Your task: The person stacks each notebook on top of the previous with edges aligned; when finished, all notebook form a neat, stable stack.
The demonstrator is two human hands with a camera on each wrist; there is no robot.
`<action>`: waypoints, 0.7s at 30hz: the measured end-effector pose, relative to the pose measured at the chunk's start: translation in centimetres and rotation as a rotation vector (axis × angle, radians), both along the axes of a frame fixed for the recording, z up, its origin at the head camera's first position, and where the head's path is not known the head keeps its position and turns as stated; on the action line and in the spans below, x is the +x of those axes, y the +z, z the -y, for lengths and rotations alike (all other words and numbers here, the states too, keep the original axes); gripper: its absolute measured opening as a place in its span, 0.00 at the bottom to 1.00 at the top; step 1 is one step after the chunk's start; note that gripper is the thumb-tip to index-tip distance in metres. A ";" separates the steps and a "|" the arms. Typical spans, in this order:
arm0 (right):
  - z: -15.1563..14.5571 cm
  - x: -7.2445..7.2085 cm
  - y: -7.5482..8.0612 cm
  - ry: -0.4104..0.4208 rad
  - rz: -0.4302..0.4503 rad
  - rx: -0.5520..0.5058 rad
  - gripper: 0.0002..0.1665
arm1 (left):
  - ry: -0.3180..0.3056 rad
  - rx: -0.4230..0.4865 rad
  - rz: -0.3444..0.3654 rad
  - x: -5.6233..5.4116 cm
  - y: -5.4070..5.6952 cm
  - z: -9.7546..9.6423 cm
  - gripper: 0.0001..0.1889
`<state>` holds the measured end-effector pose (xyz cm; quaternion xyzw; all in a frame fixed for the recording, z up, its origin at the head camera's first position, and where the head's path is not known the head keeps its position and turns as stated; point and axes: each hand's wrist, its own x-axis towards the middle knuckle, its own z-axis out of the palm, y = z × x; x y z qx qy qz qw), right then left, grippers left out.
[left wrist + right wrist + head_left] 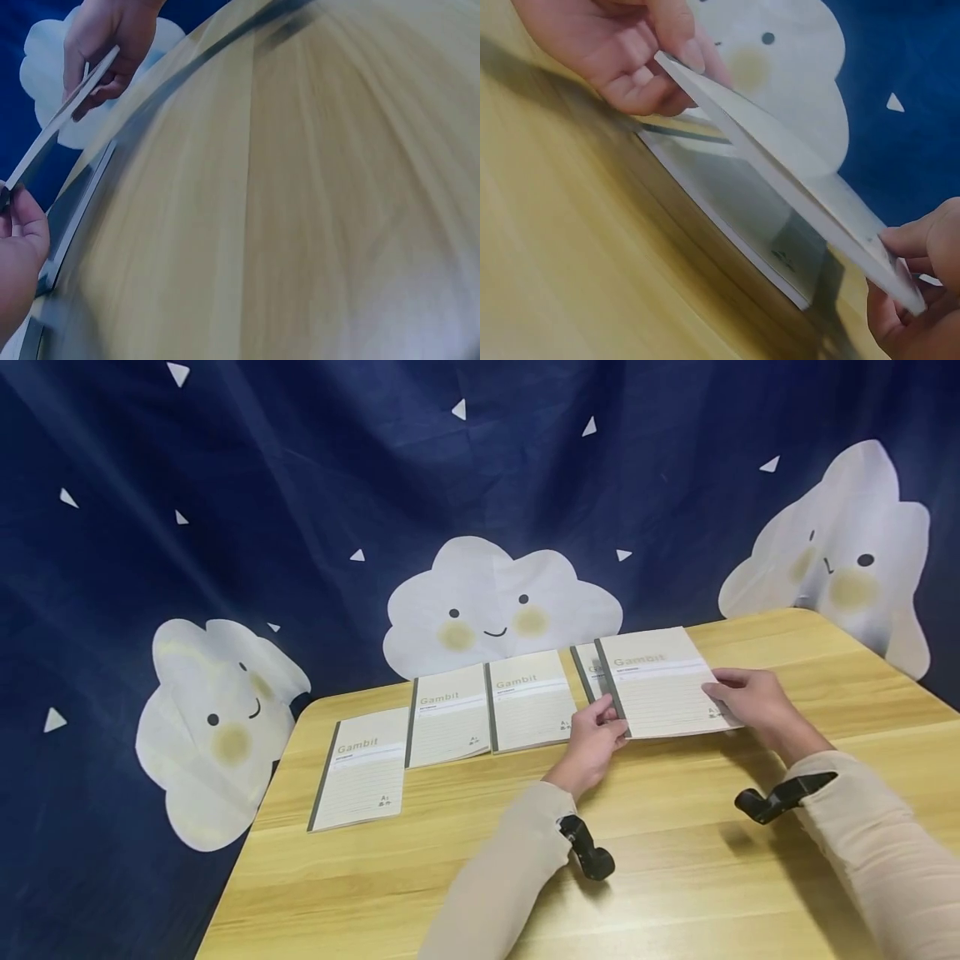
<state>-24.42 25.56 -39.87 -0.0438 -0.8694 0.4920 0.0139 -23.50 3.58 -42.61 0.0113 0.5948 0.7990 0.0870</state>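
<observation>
Navy curtain [315, 410] with smiling clouds [487, 589] behind wooden table [375, 885]. Left hand [588, 747] pinches held notebook [667, 693] near spine; right hand [753, 706] pinches opposite edge. Held notebook tilts above lower notebook [585, 662], which lies on table. Possible trouble: uneven pinch could let held notebook slip; dipping too low could knock lower notebook askew.

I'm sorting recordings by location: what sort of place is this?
Probably an indoor tabletop workspace, perhaps staged: a wood-grain table with Gambit notebooks, backed by a navy cloud-print curtain.

The left arm [501, 868] and right arm [873, 835] reach forward, left grip [590, 745] and right grip [757, 702] pinching.
</observation>
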 end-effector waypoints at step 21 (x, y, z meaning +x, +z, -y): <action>6.6 -0.6 0.4 0.155 0.021 -0.196 0.33 | 0.039 -0.248 -0.117 -0.4 0.9 8.8 0.25</action>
